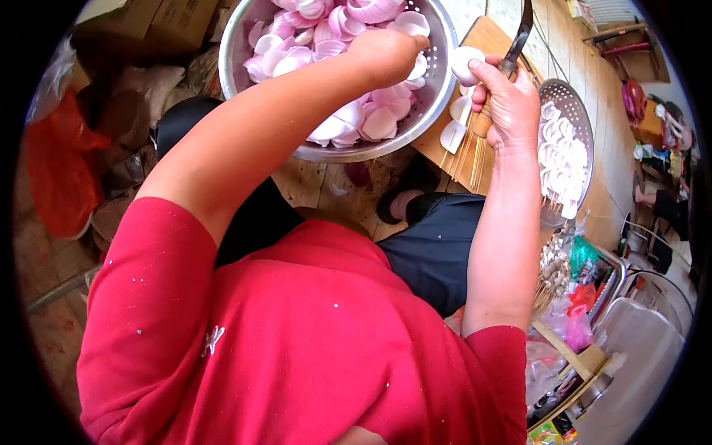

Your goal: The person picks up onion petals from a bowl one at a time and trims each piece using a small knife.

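Note:
My left hand reaches into a metal colander full of purple onion pieces. Its fingers are curled and mostly hidden; a white onion layer lies right by the fingertips. My right hand is closed round the wooden handle of a knife, blade pointing away from me. Between its thumb and fingers it also pinches a pale onion piece. Under that hand is a wooden cutting board. Thin bamboo skewers lie there, beside more cut onion pieces.
Right of the board, a second perforated metal container holds skewered onion pieces. Further down stand more skewered food and coloured plastic bags. On the left are a red bag and a cardboard box. Another person's leg shows at far right.

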`<state>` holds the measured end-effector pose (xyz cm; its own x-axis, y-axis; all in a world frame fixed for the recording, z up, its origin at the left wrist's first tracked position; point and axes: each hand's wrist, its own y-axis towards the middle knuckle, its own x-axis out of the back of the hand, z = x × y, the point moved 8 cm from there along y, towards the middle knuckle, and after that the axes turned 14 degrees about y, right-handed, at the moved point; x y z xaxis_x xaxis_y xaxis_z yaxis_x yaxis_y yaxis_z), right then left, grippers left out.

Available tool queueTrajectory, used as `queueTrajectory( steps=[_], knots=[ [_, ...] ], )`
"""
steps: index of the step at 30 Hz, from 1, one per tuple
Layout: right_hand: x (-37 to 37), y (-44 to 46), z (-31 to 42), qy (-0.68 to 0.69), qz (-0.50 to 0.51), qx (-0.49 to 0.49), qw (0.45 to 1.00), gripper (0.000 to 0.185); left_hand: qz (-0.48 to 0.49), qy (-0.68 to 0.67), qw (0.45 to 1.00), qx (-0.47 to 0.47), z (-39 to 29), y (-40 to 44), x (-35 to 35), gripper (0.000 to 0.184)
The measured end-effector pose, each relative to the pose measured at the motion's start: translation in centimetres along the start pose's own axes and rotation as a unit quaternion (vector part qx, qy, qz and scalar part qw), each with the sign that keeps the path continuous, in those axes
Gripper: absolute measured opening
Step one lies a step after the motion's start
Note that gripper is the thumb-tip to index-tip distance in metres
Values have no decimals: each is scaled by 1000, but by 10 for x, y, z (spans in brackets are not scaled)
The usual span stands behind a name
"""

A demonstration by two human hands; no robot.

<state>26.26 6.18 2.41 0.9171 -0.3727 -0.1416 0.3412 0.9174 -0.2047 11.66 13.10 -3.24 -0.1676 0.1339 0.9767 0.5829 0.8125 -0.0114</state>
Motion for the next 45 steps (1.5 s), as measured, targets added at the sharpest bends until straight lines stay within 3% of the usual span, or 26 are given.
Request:
queueTrajectory(
  steps=[4, 9, 12, 16, 18, 20, 22, 23, 24, 27, 31, 38, 40, 45],
  knots=[
    [-6, -6, 11, 28, 30, 8, 999, 29, 111, 113, 987, -21, -21, 14, -17, 28],
    [-8, -6, 16, 57, 46, 35, 997, 29, 146, 182, 971, -45, -31, 19, -26, 24],
    [-8, -7, 19, 64, 48, 43, 996, 28, 92, 160, 982, -37, -30, 19, -8, 21],
    [-9, -8, 18, 71, 44, 59, 995, 27, -171, 169, 967, -84, -17, 0, 55, 25],
    [-12, -5, 13, 71, 46, 57, 995, 27, -252, 107, 960, -56, 1, -5, 71, 17],
    [-16, -2, 8, 20, 25, 40, 999, 27, -108, -125, 982, 89, 19, -19, 105, 15],
    [-23, 4, -3, 8, 28, 36, 999, 28, -65, -158, 974, 147, 34, -28, 114, 19],
    [-26, 9, -10, -18, 20, 23, 999, 29, -14, -383, 882, 275, 43, -37, 98, 24],
    [-28, 12, -16, -46, 12, 10, 999, 29, -38, -431, 871, 232, 49, -51, 78, 28],
    [-31, 15, -21, -83, -8, 8, 996, 29, 4, -463, 856, 228, 55, -65, 60, 34],
    [-45, -2, -12, -148, 2, 27, 989, 22, -40, -492, 839, 228, 59, -69, 55, 43],
    [-80, -54, -31, -186, 119, 28, 975, 19, -48, -515, 816, 256, 84, -69, 61, 28],
    [-85, -58, -42, -198, 128, 2, 972, 19, -74, -564, 782, 253, 84, -71, 63, 23],
    [-100, -66, -50, -203, 170, 10, 964, 18, -89, -557, 795, 225, 89, -73, 66, 24]
  ],
)
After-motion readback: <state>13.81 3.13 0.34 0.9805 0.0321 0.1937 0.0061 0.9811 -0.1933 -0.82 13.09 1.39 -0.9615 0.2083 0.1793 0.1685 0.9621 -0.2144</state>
